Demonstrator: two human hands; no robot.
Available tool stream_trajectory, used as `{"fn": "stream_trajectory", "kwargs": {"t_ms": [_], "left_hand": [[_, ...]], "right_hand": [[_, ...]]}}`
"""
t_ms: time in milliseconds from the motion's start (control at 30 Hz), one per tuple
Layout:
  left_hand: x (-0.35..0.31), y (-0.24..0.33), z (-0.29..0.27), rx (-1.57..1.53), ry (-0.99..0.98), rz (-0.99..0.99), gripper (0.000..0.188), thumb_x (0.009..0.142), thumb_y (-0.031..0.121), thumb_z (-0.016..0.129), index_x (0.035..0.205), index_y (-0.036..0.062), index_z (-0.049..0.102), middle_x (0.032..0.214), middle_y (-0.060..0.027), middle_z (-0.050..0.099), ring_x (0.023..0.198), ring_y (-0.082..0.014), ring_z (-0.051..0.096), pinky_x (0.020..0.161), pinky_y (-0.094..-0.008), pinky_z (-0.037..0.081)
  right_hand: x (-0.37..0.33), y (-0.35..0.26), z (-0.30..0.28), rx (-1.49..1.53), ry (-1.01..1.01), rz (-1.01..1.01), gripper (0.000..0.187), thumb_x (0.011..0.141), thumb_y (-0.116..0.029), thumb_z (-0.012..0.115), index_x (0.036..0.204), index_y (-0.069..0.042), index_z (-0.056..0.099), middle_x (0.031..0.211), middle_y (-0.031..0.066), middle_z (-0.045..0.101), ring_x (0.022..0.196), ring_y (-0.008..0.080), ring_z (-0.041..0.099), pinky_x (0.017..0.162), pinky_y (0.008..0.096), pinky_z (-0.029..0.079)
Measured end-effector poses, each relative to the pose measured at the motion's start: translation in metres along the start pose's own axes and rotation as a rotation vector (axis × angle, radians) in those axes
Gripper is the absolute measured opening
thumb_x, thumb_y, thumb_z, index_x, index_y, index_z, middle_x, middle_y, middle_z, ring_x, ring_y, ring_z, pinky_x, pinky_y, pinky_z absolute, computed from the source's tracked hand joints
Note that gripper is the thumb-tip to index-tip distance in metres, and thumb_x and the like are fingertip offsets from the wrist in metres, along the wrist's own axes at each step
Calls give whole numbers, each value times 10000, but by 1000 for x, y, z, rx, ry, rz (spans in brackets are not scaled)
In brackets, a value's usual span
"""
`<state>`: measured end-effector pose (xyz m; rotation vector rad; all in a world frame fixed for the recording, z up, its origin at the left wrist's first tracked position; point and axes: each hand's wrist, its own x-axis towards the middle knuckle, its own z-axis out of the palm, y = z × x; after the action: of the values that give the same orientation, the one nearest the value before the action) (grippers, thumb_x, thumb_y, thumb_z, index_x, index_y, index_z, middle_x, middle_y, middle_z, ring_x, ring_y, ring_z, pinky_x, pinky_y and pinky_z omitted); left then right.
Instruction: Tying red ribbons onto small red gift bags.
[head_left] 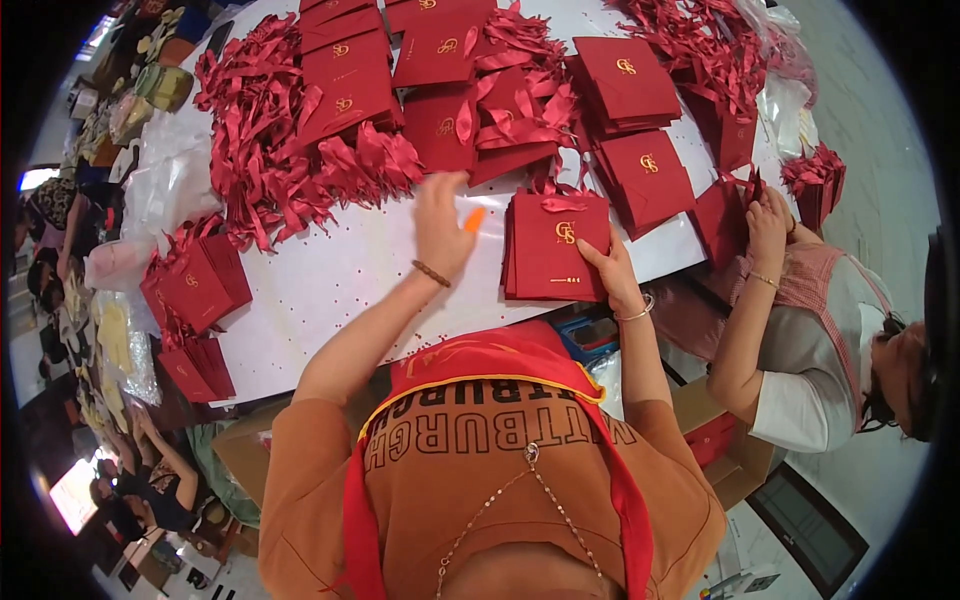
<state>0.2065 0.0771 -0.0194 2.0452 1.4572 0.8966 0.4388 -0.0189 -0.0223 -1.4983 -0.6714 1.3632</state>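
A small stack of red paper gift bags (540,265) with gold print and red ribbon handles sits in front of me at the table's near side. My right hand (612,272) grips the stack at its right edge, thumb across the front bag. To the left of it, my left hand (442,225) is over the white tabletop, fingers stretched forward and holding nothing. A bright orange cover (474,220) shows on its thumb. The fingertips are close to the ribbons and bags piled beyond, and I cannot tell whether they touch.
Red bags with tangled ribbons (265,130) cover the far part of the white table (330,300). More bag stacks (645,180) lie to the right, others (197,285) at the left edge beside clear plastic wrapping (170,180). At right a co-worker's hands (768,225) handle a bag.
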Motion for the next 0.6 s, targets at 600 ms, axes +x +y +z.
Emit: {"fn": "stream_trajectory", "kwargs": {"t_ms": [600], "left_hand": [[76, 2, 31, 506, 98, 490, 512, 757, 362, 590, 1197, 120, 486, 1139, -53, 504, 929, -225, 467, 755, -382, 331]], "right_hand": [[-3, -19, 0, 149, 11, 169, 673, 760, -154, 673, 1297, -6, 296, 1175, 136, 490, 1017, 196, 529, 856, 291, 441]]}}
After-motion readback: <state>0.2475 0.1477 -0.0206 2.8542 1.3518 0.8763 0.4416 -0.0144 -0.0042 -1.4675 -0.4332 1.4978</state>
